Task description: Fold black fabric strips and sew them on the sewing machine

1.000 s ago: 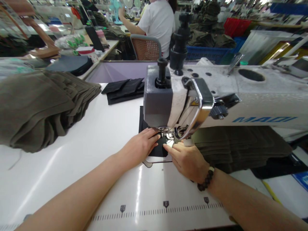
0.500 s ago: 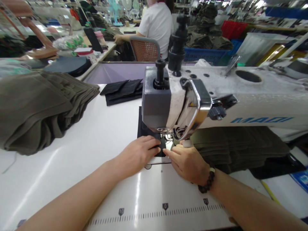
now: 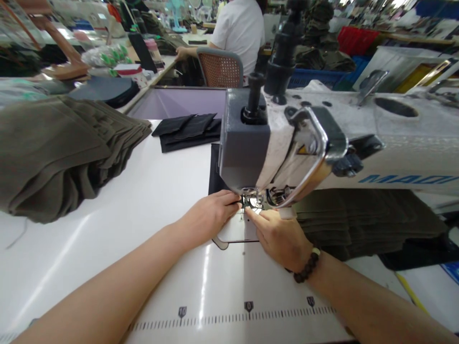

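Observation:
A black fabric piece [image 3: 215, 172] lies on the sewing machine bed and runs under the machine head [image 3: 244, 143]. My left hand [image 3: 211, 215] rests on its near end, with the fingers stretched out flat and the fingertips beside the presser foot [image 3: 253, 197]. From the other side my right hand [image 3: 279, 234] reaches in, index finger extended to the cloth's near edge by the foot. The other right fingers are bent and partly hidden. Bare metal of the needle plate [image 3: 238, 231] shows between the hands.
Brown-grey fabric pieces [image 3: 53, 153] are stacked at left, and more panels [image 3: 358, 220] lie under the machine arm. Black folded pieces [image 3: 190, 131] lie behind the left hand. A person in a white shirt [image 3: 238, 28] sits beyond, on a chair [image 3: 220, 67]. A ruler scale [image 3: 247, 315] marks the front edge.
The black cloth has moved away from me under the presser foot, exposing more needle plate. Both hands have gone slightly forward with it. The view has shifted a little.

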`<state>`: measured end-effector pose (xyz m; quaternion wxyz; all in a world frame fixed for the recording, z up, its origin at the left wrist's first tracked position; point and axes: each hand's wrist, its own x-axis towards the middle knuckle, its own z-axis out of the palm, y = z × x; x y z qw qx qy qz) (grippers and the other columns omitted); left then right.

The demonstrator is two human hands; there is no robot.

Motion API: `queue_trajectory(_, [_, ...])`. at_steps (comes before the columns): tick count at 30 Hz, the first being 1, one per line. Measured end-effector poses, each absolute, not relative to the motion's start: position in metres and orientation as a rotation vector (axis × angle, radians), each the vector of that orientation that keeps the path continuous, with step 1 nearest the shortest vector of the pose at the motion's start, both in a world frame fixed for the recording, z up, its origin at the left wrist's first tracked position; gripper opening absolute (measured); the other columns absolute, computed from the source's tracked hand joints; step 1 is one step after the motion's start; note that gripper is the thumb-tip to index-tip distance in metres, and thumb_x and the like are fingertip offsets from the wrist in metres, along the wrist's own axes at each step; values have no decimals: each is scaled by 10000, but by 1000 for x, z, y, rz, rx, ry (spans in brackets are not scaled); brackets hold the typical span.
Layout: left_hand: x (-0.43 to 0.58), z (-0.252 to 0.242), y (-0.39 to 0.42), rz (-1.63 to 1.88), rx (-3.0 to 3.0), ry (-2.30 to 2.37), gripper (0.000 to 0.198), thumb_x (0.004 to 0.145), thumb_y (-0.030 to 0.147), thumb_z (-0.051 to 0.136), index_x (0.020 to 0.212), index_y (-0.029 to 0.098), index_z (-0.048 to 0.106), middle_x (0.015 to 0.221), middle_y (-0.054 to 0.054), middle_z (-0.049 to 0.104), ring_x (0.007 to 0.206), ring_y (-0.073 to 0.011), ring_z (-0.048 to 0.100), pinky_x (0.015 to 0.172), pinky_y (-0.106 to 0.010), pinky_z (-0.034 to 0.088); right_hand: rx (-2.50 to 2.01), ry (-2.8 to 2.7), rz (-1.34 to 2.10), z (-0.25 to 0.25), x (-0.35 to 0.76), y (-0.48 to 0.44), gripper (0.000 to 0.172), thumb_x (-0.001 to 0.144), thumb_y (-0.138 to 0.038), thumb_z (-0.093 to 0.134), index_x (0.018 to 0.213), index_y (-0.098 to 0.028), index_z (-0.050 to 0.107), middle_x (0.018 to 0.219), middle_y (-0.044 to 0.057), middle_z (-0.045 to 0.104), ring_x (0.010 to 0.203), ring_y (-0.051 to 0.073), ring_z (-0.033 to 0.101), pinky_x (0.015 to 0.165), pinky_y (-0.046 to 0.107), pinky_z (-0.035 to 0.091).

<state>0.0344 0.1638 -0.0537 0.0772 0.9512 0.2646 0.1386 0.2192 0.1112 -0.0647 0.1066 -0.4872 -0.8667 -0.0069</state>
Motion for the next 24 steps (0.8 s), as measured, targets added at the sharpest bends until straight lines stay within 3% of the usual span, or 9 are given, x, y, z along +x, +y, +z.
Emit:
queue_trajectory(17, [36, -55, 167, 466, 2860, 806, 242, 884, 188, 374, 827, 137, 603, 926, -75, 609, 815, -158, 563, 733, -273, 477, -1453, -2529, 12, -63, 218, 111, 342, 737, -66, 476, 1043, -172, 586, 710, 13, 618, 665, 143, 527, 637, 270, 293])
queue_trajectory(24, [36, -59, 167, 479, 2884, 875, 208, 863, 162, 404, 782, 138, 594, 924, -83, 595, 883, -181, 550, 744, -284, 482, -1444, -2549, 17, -62, 218, 111, 353, 731, -55, 457, 1050, -154, 573, 696, 15, 607, 645, 134, 523, 657, 274, 287])
